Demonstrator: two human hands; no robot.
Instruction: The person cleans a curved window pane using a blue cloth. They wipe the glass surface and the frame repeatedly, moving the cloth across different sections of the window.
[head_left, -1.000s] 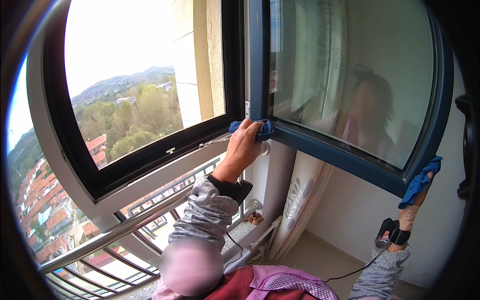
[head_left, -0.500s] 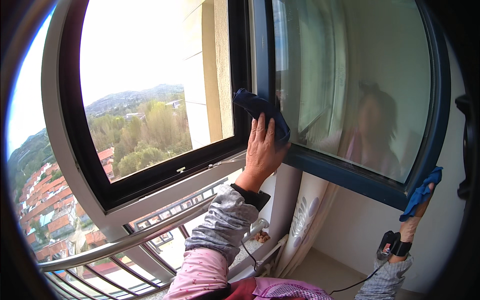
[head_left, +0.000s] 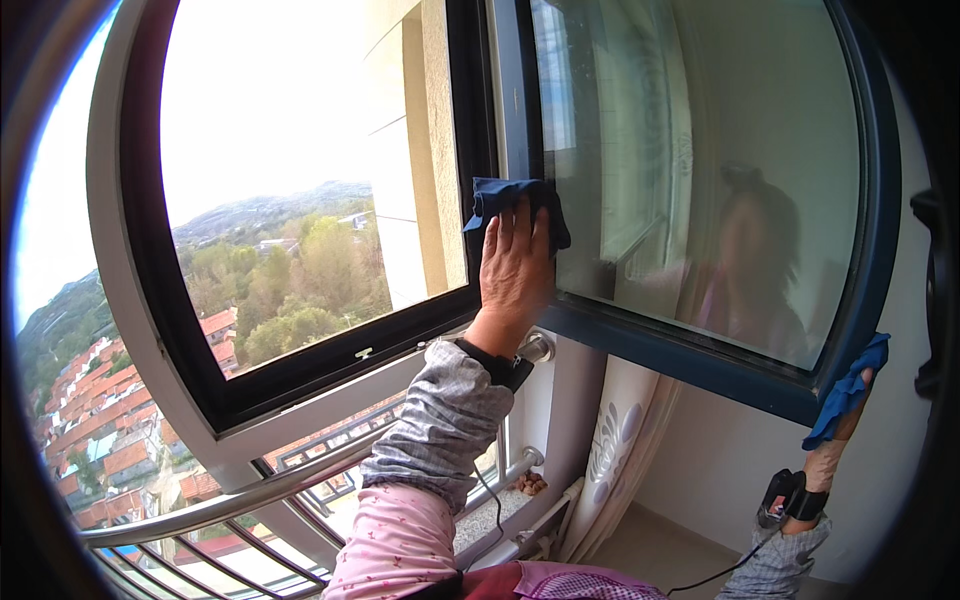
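left hand, fingers nearly straight, on navy cloth at window frame; right hand, blue rag at casement sash right corner, finger grip unclear; wiping looks unfinished, cleaned extent can't tell.

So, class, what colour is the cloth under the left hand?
The cloth is dark blue, clearest in the head view.
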